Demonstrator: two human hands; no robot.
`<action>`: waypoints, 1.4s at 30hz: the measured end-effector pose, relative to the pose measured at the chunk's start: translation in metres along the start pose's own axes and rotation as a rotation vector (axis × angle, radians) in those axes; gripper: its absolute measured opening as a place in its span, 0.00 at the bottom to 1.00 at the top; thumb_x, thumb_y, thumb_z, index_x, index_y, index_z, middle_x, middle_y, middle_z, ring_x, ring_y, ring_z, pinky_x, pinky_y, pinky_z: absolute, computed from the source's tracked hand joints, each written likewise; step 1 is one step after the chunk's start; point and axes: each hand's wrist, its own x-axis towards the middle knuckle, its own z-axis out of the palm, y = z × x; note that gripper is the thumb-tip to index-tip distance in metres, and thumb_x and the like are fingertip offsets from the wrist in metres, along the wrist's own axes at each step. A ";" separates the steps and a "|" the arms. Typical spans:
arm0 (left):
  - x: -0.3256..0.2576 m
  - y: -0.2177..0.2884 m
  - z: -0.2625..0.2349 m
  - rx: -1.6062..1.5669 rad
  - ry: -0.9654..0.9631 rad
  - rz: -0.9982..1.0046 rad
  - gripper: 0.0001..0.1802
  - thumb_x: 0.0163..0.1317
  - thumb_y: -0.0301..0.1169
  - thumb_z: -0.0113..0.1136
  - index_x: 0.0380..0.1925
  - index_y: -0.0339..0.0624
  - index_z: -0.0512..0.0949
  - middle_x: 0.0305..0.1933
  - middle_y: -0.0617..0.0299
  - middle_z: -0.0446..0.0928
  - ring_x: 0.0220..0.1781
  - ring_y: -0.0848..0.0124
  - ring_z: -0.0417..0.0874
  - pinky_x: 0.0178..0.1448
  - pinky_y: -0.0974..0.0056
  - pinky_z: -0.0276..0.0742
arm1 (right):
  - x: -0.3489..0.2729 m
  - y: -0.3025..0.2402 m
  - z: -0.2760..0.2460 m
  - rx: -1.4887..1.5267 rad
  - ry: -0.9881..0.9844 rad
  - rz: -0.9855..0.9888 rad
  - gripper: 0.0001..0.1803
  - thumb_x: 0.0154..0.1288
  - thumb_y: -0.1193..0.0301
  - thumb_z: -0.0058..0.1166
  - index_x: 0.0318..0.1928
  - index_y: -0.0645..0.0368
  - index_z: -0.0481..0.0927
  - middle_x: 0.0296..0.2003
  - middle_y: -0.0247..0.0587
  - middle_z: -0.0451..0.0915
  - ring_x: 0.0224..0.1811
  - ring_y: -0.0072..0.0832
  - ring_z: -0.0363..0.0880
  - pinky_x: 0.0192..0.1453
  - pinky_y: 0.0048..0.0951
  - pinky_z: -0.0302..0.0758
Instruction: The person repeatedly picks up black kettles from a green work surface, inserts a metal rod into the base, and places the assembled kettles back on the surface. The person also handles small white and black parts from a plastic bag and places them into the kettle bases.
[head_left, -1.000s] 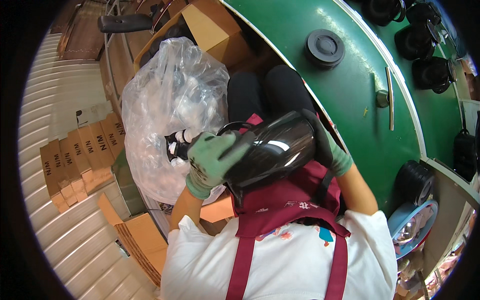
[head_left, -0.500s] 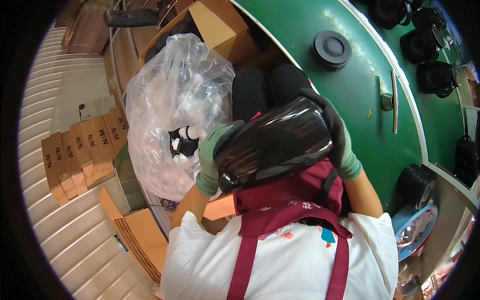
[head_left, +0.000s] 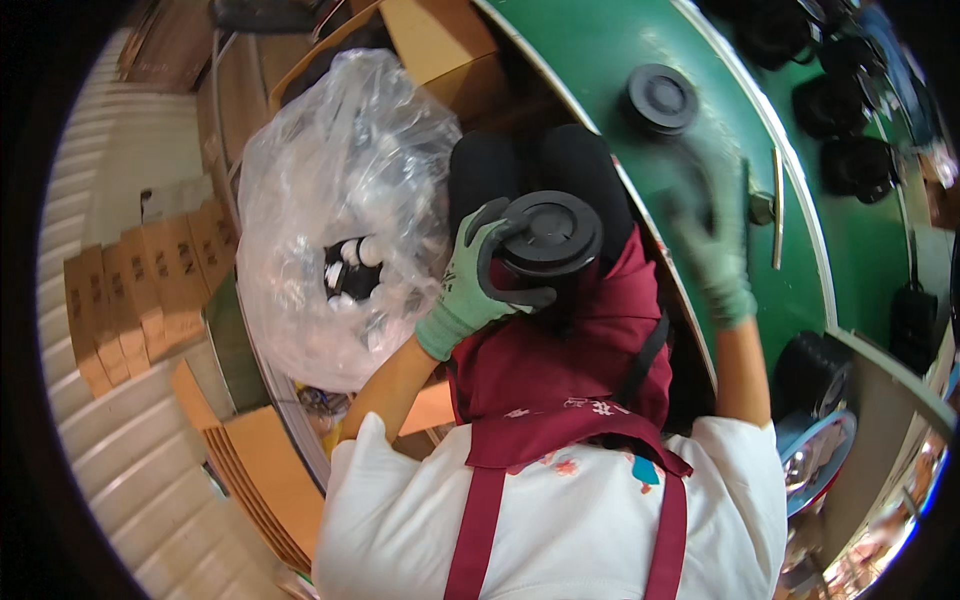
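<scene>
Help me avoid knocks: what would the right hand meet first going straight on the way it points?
Probably the right hand would meet the round black disc on the green table; blur and unclear height mean it might pass above.

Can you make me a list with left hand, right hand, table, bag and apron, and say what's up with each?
Left hand: gloved, gripping a round black piece
Right hand: gloved, blurred, over the table; can't tell if holding anything
Table: green, with a black disc
Bag: clear, white pieces showing
Apron: dark red
</scene>
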 end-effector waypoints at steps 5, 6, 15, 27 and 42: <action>-0.001 0.005 -0.001 -0.135 0.046 0.055 0.58 0.31 0.46 0.89 0.67 0.46 0.71 0.73 0.43 0.66 0.75 0.42 0.67 0.77 0.45 0.67 | -0.055 0.224 -0.140 -0.959 0.411 0.361 0.40 0.68 0.50 0.62 0.73 0.58 0.69 0.57 0.61 0.79 0.57 0.52 0.81 0.63 0.50 0.76; 0.006 -0.001 0.002 -0.181 0.023 0.062 0.59 0.31 0.46 0.89 0.68 0.46 0.71 0.73 0.44 0.65 0.75 0.42 0.67 0.77 0.45 0.67 | -0.073 0.263 -0.169 -0.496 0.234 0.500 0.25 0.71 0.56 0.59 0.61 0.59 0.76 0.38 0.48 0.83 0.37 0.39 0.84 0.42 0.41 0.81; -0.003 -0.012 -0.001 -0.265 -0.027 -0.211 0.70 0.33 0.46 0.88 0.76 0.36 0.58 0.75 0.45 0.65 0.77 0.47 0.66 0.80 0.49 0.60 | 0.019 -0.033 -0.020 0.230 -0.382 0.352 0.25 0.67 0.76 0.56 0.65 0.66 0.78 0.38 0.37 0.84 0.33 0.20 0.80 0.38 0.22 0.75; 0.067 0.041 -0.029 0.407 -0.051 -0.277 0.15 0.69 0.41 0.61 0.44 0.42 0.81 0.35 0.53 0.81 0.34 0.56 0.87 0.40 0.53 0.81 | 0.133 -0.020 0.061 -0.246 -0.910 -0.296 0.27 0.55 0.77 0.62 0.59 0.56 0.84 0.53 0.41 0.84 0.56 0.38 0.82 0.62 0.36 0.77; 0.082 0.072 -0.045 0.573 -0.346 -0.359 0.15 0.69 0.42 0.61 0.40 0.40 0.78 0.36 0.48 0.82 0.37 0.52 0.87 0.38 0.50 0.82 | 0.091 0.016 0.104 -0.314 -0.465 -0.486 0.27 0.58 0.75 0.60 0.60 0.46 0.82 0.51 0.43 0.80 0.59 0.47 0.77 0.66 0.44 0.74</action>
